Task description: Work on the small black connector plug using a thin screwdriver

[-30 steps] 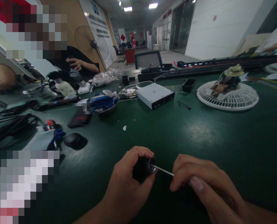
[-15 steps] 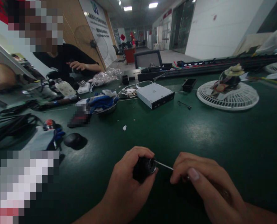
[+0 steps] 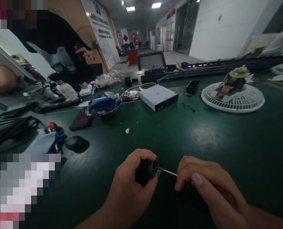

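Note:
A dark cylindrical part (image 3: 149, 169) with a round, ringed end is gripped between the thumb and fingers of my left hand (image 3: 131, 184), low in the middle of the view. My right hand (image 3: 210, 184), to its right, is closed around a screwdriver-like tool whose handle is mostly hidden in the palm. The tool's thin metal shaft (image 3: 168, 172) points left, its tip at the right edge of the part's round end. Whether the tip touches the part I cannot tell.
A silver disc drive (image 3: 158, 95) lies on the green table (image 3: 155, 133), with a white fan grille (image 3: 234, 98) to its right. At left are a black mouse (image 3: 74, 143), a bowl with blue cloth (image 3: 105, 105) and cables (image 3: 10, 130). A person (image 3: 60, 41) in black is across the table.
The dark part has turned slightly in my left hand, and the shaft's tip sits a little lower and further right. The person across the table has risen, and a clear bag now shows there.

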`<state>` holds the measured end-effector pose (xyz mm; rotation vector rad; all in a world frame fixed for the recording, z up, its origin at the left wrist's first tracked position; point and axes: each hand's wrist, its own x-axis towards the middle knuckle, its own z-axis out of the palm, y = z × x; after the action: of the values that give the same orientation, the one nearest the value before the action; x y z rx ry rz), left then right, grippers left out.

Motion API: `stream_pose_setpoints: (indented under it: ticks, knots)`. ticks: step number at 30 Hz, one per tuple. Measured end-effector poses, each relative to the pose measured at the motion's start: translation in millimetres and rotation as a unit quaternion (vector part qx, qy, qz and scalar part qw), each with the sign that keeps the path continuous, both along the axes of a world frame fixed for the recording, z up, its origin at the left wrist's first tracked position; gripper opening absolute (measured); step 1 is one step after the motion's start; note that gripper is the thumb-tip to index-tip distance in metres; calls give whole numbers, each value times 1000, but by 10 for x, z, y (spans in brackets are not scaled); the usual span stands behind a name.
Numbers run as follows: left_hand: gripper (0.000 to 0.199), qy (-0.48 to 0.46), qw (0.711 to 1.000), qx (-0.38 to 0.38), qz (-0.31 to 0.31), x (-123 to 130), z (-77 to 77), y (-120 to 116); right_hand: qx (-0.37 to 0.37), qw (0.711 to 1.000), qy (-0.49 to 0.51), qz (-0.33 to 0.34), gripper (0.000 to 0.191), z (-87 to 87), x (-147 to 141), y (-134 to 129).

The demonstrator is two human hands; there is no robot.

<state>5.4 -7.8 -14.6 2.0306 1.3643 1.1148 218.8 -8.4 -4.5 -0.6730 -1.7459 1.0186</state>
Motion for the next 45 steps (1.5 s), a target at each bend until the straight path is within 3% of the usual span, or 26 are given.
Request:
stream_pose_setpoints:
  ticks: [3,8,14,19,24,29,34,40,45]
  knots:
    - [33,0,1000,6,-11,3,14,-2,19,999,10,24,27,12,11,-10]
    - [30,-5,1000,11,-9,16,31,-6,9,1000,2,-23,30,28,-13,-15]
    - [35,-3,1000,8,-23,14,34,-1,11,999,1,53,31,64,2,6]
    - [32,-8,1000,4,-19,6,27,-5,7,1000,-3,-13,32,72,2,0]
    - [36,-6,1000,4,-29,-7,19,-18,18,999,-6,34,26,52,-1,-25]
    - [32,-4,1000,3,-26,-8,11,-16,12,1000,-17,-15,29,27,14,-12]
    - [36,0,999,10,-31,-9,13,-21,15,999,-24,41,28,65,0,8]
    - [31,-3,1000,0,-25,0,11,-12,1,1000,-19,-16,30,20,7,-15]
    - [35,-3,1000,5,-29,3,14,-13,10,999,-36,39,27,39,11,-4]
